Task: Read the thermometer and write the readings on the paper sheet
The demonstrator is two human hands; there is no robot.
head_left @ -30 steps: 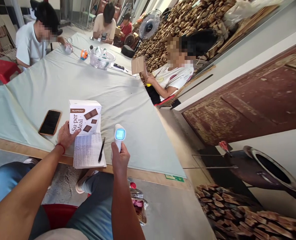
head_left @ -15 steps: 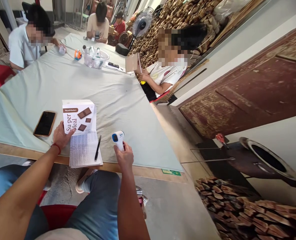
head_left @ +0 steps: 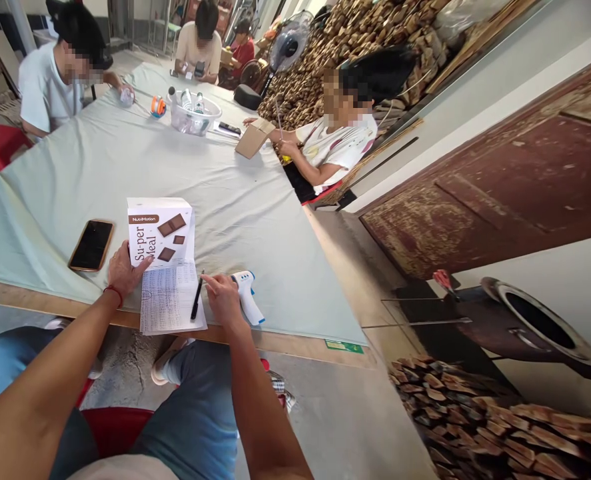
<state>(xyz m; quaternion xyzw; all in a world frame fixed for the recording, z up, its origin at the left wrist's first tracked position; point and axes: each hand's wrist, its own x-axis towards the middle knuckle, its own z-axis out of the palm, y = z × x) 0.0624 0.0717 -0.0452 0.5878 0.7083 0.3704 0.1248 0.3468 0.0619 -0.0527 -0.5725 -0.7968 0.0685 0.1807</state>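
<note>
My left hand (head_left: 125, 267) grips the lower left corner of a white box (head_left: 160, 233) printed "NutriMotion Su-per Meal", its thumb across the front. The box stands on the upper part of a notebook (head_left: 168, 307) with handwritten pages. A black pen (head_left: 197, 300) lies along the notebook's right side. My right hand (head_left: 222, 300) is over the notebook's right edge, fingers reaching out to the pen's upper end; whether they touch it I cannot tell. Just right of that hand, a white and blue infrared thermometer (head_left: 248, 297) lies on the cloth.
A phone (head_left: 92, 245) lies left of the box on the cloth-covered table (head_left: 275, 267). Farther back are a clear basket (head_left: 194, 120) of bottles, an orange tape roll (head_left: 158, 107) and a fan (head_left: 288, 47). Several people sit around; one at right handles a cardboard box (head_left: 253, 138).
My right hand has let go of the thermometer, which now lies on the table, and has moved left to the pen. The co-worker's cardboard box has tilted down.
</note>
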